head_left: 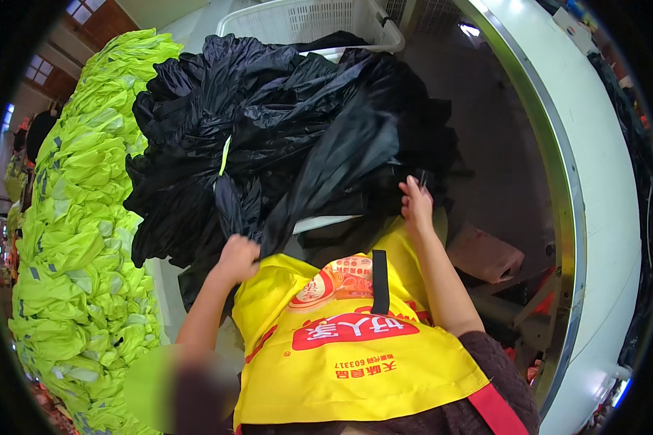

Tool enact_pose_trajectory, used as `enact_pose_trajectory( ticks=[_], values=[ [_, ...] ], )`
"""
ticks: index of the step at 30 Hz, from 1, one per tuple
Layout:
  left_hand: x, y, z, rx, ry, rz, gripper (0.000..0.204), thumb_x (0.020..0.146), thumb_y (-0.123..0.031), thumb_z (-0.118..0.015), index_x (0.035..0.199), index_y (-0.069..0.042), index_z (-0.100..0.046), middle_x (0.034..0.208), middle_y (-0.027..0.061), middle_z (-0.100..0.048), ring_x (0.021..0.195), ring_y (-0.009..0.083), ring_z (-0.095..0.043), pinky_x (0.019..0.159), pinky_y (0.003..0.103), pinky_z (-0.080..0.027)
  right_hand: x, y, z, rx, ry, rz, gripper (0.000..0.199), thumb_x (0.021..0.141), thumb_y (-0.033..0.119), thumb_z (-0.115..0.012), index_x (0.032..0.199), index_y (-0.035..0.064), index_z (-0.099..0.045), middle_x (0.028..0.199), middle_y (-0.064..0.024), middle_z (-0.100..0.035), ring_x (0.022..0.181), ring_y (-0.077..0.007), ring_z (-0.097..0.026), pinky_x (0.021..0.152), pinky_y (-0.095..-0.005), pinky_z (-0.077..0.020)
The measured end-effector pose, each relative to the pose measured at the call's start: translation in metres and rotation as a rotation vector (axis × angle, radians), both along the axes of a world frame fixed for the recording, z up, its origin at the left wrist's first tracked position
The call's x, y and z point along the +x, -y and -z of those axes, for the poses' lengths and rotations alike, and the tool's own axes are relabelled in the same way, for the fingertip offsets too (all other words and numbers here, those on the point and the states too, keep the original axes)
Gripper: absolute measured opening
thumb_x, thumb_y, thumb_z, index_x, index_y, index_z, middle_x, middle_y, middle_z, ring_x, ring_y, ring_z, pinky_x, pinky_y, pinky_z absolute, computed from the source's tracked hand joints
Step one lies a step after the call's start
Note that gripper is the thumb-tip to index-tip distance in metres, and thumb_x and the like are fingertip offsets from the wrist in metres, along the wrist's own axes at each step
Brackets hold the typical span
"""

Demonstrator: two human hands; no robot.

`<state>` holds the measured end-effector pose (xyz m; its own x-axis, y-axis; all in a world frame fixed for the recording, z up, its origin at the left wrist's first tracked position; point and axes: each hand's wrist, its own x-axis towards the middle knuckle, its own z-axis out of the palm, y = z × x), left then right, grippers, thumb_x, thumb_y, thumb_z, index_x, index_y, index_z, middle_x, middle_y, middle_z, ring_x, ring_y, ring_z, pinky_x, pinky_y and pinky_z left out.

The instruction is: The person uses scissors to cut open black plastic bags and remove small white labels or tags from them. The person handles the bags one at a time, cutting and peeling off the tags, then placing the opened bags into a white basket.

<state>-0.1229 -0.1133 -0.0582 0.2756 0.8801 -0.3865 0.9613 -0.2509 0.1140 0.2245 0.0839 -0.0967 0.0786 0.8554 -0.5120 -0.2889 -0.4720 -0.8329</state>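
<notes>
A big heap of black fabric (268,109) lies gathered in front of me, with a thin yellow-green strip (225,155) on its left part. My left hand (239,259) is closed at the near edge of the heap, gripping the black fabric. From there a loose length of the fabric, smeared by motion, runs up and to the right. My right hand (417,204) is raised at the right side of the heap, its fingers pinched together. Something small and dark shows at its fingertips, too blurred to name.
A tall pile of neon yellow-green garments (80,239) stands along the left. Behind the black heap is a white plastic basket (305,20). A pale curved-looking table with a metal edge (602,181) bounds the right. Below it sits a cardboard box (486,254). My yellow apron (341,388) covers my lap.
</notes>
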Motion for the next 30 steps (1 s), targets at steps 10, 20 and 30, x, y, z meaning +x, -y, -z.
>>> enact_pose_trajectory(
  ticks=[10,20,30],
  values=[
    [0.032,-0.041,-0.056,-0.189,0.012,-0.525,0.038,0.071,-0.039,-0.061,0.086,-0.005,-0.064,0.088,0.0161,-0.064,0.085,0.0319,-0.061,0.074,0.040,-0.049,-0.023,-0.014,0.039,0.098,0.054,0.075,0.017,0.084,0.022,-0.060,0.095,0.0093,-0.056,0.069,0.0004,-0.057,0.043,-0.0036,-0.033,0.037,-0.0186,-0.0257],
    [0.098,-0.152,0.077,0.563,0.931,-0.592,0.042,0.072,-0.012,-0.058,0.112,0.002,-0.053,0.101,0.0228,-0.057,0.093,0.0388,-0.056,0.079,0.040,-0.046,0.011,0.013,-0.020,-0.030,-0.199,-0.043,0.024,0.090,0.029,-0.051,0.105,0.0109,-0.054,0.084,-0.0033,-0.062,0.047,-0.0032,-0.036,0.037,-0.0161,-0.0239],
    [0.159,-0.043,0.011,0.542,0.506,0.226,0.040,0.071,-0.004,-0.062,0.110,-0.012,-0.061,0.093,0.0129,-0.053,0.089,0.0266,-0.054,0.076,0.034,-0.048,0.010,-0.017,-0.068,-0.060,-0.794,-0.235,0.031,0.087,0.040,-0.056,0.087,0.0086,-0.060,0.078,-0.0047,-0.063,0.072,-0.0136,-0.061,0.068,-0.0223,-0.0475]
  ],
)
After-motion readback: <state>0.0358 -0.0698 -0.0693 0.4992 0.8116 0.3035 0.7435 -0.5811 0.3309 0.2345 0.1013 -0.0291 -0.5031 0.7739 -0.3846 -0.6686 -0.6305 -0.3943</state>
